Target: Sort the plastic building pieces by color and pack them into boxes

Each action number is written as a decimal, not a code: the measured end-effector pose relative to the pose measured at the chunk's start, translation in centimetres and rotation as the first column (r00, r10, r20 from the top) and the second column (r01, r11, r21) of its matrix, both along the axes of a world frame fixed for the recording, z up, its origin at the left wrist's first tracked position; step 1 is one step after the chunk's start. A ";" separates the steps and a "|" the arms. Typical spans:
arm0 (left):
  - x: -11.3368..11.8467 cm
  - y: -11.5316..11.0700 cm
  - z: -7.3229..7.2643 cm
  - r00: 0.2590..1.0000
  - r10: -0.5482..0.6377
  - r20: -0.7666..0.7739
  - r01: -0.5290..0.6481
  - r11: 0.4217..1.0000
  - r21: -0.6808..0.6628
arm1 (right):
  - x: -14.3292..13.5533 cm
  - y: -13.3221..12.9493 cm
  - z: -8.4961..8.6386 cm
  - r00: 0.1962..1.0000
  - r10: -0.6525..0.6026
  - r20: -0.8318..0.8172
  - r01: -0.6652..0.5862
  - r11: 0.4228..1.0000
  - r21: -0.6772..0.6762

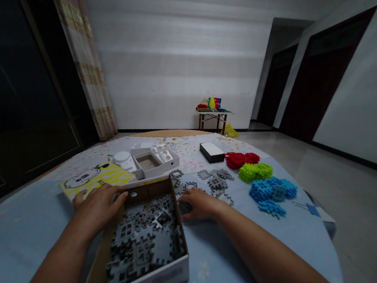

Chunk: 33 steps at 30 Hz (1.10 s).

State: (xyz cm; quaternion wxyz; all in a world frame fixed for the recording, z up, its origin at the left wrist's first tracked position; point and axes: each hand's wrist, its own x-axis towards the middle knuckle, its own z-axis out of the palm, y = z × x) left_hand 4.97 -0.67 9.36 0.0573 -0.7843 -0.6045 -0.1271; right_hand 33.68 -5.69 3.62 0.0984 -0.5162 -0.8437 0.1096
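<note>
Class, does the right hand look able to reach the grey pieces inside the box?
Probably yes: the right hand is beside the box, whose top is open; only its side wall stands between the hand and the grey pieces.

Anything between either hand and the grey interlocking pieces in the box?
Right hand: yes, the right side wall of the box; that hand is outside it. Left hand: nothing visible in the way. It's at the box's far left corner, and the top is open above the grey interlocking pieces.
</note>
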 end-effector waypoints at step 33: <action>-0.2 0.3 0.1 1.000 0.001 -0.025 -0.002 1.000 -0.014 | -1.2 -0.5 5.5 0.649 -0.004 -0.761 0.197 0.967 0.164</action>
